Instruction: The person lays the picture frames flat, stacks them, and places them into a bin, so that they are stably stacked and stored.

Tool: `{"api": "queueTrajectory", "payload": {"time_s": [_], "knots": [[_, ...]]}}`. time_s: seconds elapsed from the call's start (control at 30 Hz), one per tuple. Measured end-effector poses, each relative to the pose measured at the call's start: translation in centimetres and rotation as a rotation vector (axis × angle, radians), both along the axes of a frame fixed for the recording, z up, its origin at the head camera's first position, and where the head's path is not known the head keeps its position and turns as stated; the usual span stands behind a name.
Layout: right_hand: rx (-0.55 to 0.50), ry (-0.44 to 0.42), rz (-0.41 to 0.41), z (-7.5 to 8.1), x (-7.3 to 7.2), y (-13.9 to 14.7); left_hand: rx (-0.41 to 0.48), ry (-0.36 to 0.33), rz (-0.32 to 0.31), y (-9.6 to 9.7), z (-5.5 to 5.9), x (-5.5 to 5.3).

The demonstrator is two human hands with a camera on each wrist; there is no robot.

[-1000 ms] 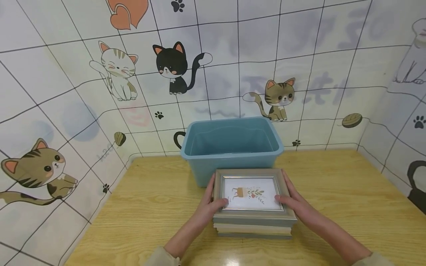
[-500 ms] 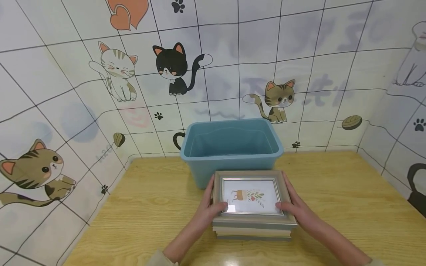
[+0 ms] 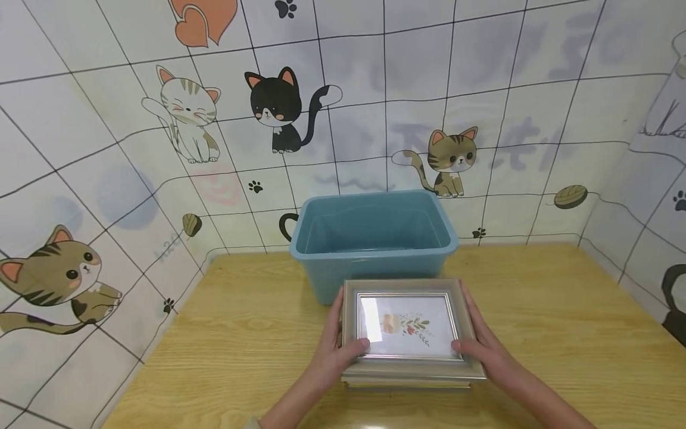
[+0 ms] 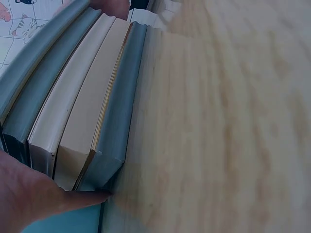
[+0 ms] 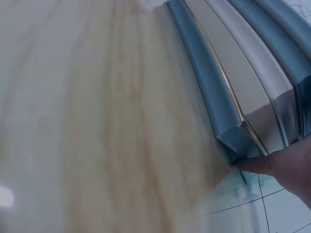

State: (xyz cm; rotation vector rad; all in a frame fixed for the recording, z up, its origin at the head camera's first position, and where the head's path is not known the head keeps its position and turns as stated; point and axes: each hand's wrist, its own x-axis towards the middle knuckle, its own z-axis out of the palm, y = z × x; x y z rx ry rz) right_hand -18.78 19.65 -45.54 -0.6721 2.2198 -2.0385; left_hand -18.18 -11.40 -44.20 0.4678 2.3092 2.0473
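Note:
A stack of picture frames (image 3: 407,287) sits between my two hands, in front of a blue plastic bin (image 3: 370,262). The top one has a champagne-coloured moulding around a print of a potted plant. My left hand (image 3: 334,351) grips the left side, thumb over the top frame's near corner. On the opposite side, my right hand (image 3: 485,351) mirrors that hold. The left wrist view shows the stack's near edges (image 4: 92,92) in blue-grey, white and cream, with a finger (image 4: 87,198) reaching the lowest frame. In the right wrist view, a finger (image 5: 255,164) likewise reaches the lowest frame's corner.
Under everything is a wood-grain table (image 3: 241,333). The bin's interior shows no contents, and it stands near the back wall (image 3: 354,119), which is covered in cat-patterned paper with grid lines. A similar wall (image 3: 64,179) borders the left side.
The top frame's face has shifted toward me and looks larger, and less of the stack's front edge shows below it. A glare patch has appeared on the glass. Both hands have kept their hold.

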Motion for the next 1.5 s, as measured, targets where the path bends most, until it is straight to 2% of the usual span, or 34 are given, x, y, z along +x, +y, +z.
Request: {"api": "queueTrajectory", "payload": {"time_s": [0.17,0.4,0.57,0.73,0.97,1.07,1.3,1.5], "knots": [[-0.024,-0.028,0.003,-0.4,0.3,0.2,0.002,-0.002,-0.004,0.2,-0.1,0.2],[-0.077,-0.103,-0.043,-0.5,0.5,-0.7,0.071,-0.036,-0.012,0.4,-0.2,0.2],[-0.096,-0.134,-0.043,-0.5,0.5,-1.1,0.123,-0.081,0.004,0.7,0.0,0.5],[-0.164,-0.195,-0.039,-0.4,0.5,-1.4,0.174,-0.102,0.019,1.0,0.1,0.6],[-0.233,-0.238,-0.017,-0.1,0.7,-2.0,0.198,-0.108,0.039,1.2,0.1,0.6],[-0.254,-0.246,-0.018,0.0,0.9,-2.2,0.201,-0.136,0.043,1.1,0.1,0.6],[-0.263,-0.257,-0.028,0.4,1.6,-2.8,0.218,-0.188,0.079,0.8,1.1,1.5],[-0.248,-0.257,-0.014,1.7,2.3,-3.1,0.222,-0.215,0.103,0.5,2.5,2.5]]}}
